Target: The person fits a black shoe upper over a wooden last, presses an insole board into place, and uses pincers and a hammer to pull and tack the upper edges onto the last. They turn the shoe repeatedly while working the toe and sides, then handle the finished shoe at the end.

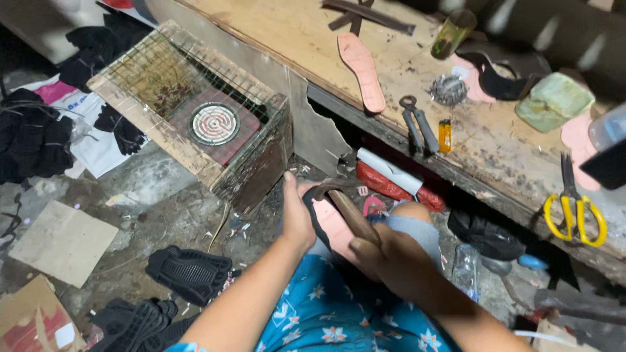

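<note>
My left hand (297, 218) grips the toe end of a sandal (329, 225) with a pink insole and dark strap, resting on my knee. Over the sandal's middle, my right hand (385, 257) is closed around a brown wooden handle (355, 215) that lies along the insole. Both hands are in front of a low wooden workbench (313, 39).
On the bench lie a pink insole (362, 70), dark pliers (417, 127), yellow-handled scissors (575, 212), a wire brush (448, 90), a green block (554, 101) and a jar (453, 32). A wire-topped box holding a coil heater (214, 124) stands left. Black soles (189, 274) and cardboard (62, 241) lie on the floor.
</note>
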A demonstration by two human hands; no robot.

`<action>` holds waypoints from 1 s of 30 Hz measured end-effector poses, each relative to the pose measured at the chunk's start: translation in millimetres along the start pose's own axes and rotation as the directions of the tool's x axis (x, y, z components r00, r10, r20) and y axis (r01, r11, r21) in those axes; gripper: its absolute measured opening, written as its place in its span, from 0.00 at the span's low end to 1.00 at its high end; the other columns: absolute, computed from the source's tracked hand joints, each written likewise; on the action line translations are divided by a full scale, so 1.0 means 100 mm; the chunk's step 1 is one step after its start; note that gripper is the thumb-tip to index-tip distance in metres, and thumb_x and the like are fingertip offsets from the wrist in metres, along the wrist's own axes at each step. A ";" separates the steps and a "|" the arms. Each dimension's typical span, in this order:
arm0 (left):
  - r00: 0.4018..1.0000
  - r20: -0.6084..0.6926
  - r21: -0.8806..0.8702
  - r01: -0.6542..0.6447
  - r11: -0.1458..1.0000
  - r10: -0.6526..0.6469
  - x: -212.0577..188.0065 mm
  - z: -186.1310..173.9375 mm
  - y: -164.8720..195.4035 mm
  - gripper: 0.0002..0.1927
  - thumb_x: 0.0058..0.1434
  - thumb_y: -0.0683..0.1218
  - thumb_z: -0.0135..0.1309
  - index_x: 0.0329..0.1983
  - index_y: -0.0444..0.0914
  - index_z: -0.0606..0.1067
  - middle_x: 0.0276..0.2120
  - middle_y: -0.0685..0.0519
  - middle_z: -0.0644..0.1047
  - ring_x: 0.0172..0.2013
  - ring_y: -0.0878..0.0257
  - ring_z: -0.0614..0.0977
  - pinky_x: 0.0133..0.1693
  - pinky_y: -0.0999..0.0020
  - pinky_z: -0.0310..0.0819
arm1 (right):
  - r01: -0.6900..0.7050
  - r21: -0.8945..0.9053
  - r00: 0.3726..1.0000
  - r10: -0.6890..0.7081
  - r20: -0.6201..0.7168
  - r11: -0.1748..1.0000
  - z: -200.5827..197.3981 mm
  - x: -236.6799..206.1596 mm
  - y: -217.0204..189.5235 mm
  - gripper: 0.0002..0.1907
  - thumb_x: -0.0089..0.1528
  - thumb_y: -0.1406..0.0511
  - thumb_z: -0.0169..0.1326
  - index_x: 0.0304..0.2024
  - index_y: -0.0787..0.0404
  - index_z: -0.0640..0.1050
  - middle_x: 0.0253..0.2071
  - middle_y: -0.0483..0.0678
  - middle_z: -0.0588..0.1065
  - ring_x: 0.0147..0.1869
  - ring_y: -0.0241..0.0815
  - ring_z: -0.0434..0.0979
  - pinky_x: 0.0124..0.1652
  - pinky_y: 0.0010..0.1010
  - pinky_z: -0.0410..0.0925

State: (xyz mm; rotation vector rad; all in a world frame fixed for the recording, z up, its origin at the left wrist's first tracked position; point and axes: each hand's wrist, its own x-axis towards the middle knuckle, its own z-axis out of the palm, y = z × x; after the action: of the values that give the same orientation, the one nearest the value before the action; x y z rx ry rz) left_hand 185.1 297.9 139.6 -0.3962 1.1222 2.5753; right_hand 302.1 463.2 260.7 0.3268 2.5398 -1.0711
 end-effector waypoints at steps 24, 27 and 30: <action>0.821 0.556 0.591 -0.498 0.635 0.127 -0.91 0.41 1.21 0.19 0.60 0.44 0.62 0.53 0.34 0.76 0.45 0.53 0.80 0.46 0.67 0.80 0.52 0.70 0.74 | 0.386 0.534 0.917 -0.250 -0.311 0.752 -0.36 -0.10 -0.34 0.27 0.61 0.67 0.47 0.65 0.63 0.71 0.25 0.48 0.76 0.22 0.36 0.74 0.25 0.27 0.71; 0.827 0.544 0.594 -0.498 0.631 0.141 -0.88 0.38 1.19 0.19 0.60 0.43 0.62 0.53 0.33 0.75 0.45 0.53 0.79 0.45 0.67 0.78 0.52 0.69 0.74 | 0.324 0.515 0.936 -0.188 -0.299 0.793 -0.36 -0.07 -0.31 0.26 0.61 0.66 0.48 0.64 0.61 0.72 0.24 0.48 0.76 0.22 0.37 0.74 0.25 0.28 0.71; 0.832 0.532 0.601 -0.503 0.621 0.158 -0.84 0.36 1.18 0.19 0.61 0.43 0.62 0.54 0.33 0.75 0.44 0.52 0.78 0.44 0.67 0.78 0.51 0.69 0.74 | 0.302 0.584 0.946 -0.161 -0.282 0.753 -0.27 -0.04 -0.23 0.27 0.63 0.65 0.48 0.66 0.60 0.69 0.26 0.48 0.76 0.23 0.37 0.74 0.26 0.28 0.71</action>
State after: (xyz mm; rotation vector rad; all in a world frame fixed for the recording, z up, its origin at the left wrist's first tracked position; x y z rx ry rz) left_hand 212.4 234.6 271.9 0.6207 2.0238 2.0341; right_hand 291.5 466.9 294.3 0.3054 2.3639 -2.0866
